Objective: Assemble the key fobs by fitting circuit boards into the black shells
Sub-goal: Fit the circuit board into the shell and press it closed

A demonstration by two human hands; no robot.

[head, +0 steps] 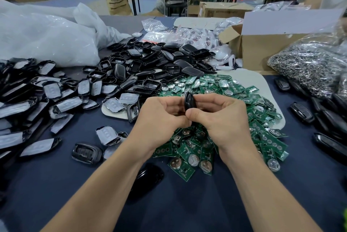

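Note:
A black key fob shell (pixel 188 100) stands on edge between both hands above the table's middle. My left hand (pixel 161 113) grips it from the left and my right hand (pixel 216 115) from the right, thumbs and fingers curled round it. Most of the shell is hidden by the fingers. Under the hands lies a heap of green circuit boards (pixel 234 111) with round silver cells. A pile of empty black shells (pixel 154 66) sits behind. One black shell (pixel 148 177) lies under my left forearm.
Shell halves with white button pads (pixel 47 100) cover the left of the dark blue table (pixel 187 209). Finished black fobs (pixel 302 112) lie at the right. A bag of metal rings (pixel 308 66) and an open cardboard box (pixel 262 47) stand at the back right. White plastic bags (pixel 47 34) fill the back left.

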